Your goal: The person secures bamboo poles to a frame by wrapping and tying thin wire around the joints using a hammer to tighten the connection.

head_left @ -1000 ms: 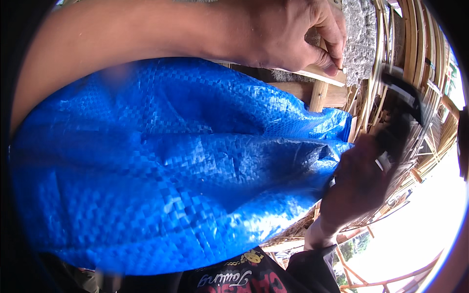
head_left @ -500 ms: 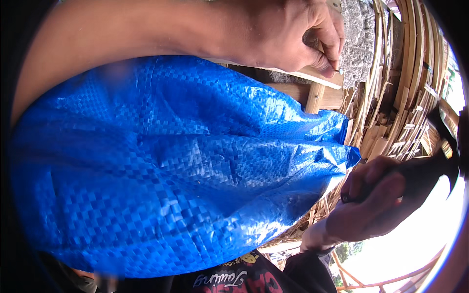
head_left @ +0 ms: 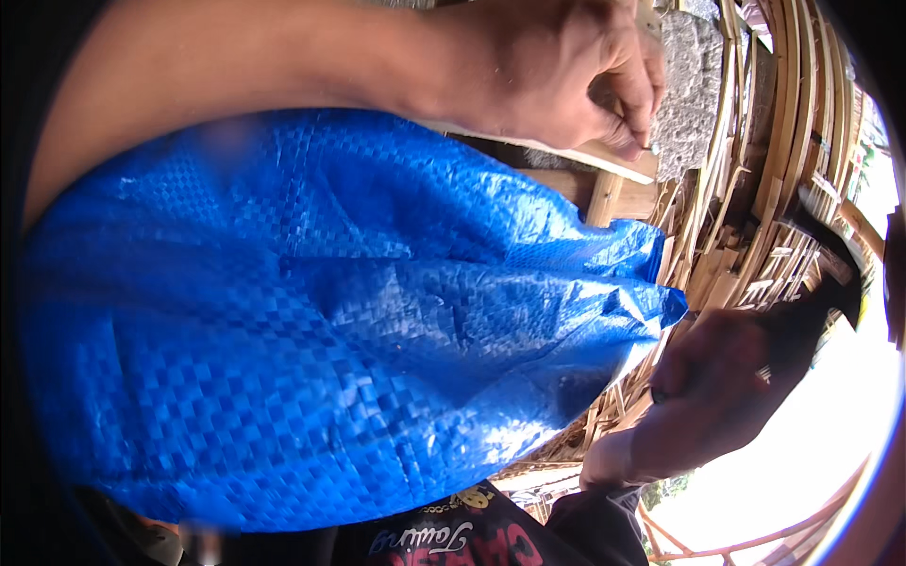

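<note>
My left hand point(head_left: 604, 85) reaches across the top, its thumb and fingers pinched around a small nail point(head_left: 647, 150). The nail's head pokes out just past the fingertips, at the end of a pale wood strip point(head_left: 618, 162). At the lower right, my right hand point(head_left: 713, 363) is wrapped round the dark handle of a hammer point(head_left: 830, 274), blurred by motion. The hammer's curved head is raised away from the nail, toward the right rim. Between my arms spreads a blue woven plastic sheet point(head_left: 377, 321), creased and shiny, covering much of what lies below.
A rough grey concrete block point(head_left: 689, 94) lies just beyond the left hand. Under the strip, a short wood stick point(head_left: 605, 196) and a wider board show. Long bamboo slats point(head_left: 802, 113) curve along the right side. My dark printed shirt point(head_left: 434, 533) shows at the bottom.
The hammer and my right hand have shifted a little to the left. My left hand keeps its pinch on the nail, and the strip's end appears slightly lower and farther left.
</note>
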The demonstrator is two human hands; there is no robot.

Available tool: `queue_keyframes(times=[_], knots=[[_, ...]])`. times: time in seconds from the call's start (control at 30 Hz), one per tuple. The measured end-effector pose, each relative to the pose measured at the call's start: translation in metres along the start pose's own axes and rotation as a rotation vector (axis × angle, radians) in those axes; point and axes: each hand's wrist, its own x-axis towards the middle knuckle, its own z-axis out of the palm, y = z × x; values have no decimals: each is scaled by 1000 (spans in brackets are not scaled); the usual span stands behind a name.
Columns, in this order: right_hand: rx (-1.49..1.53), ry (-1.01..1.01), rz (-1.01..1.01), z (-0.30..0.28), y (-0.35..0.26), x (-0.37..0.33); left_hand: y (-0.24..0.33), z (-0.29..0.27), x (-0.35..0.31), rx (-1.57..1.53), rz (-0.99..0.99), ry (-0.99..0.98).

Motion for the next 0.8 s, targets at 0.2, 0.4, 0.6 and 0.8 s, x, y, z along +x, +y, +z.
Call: queue_keyframes(times=[0.2,0.4,0.6,0.8], knots=[[-620,522,-71,43,1,18,2,-12,2,9,-206,-210],[-386,718,-8,58,-21,11,-3,-9,6,80,-122,-232],[-254,578,18,61,-20,20,12,-16,4,12,-137,-204],[-659,467,-260,45,21,15,13,-20,6,-178,-171,-260]])
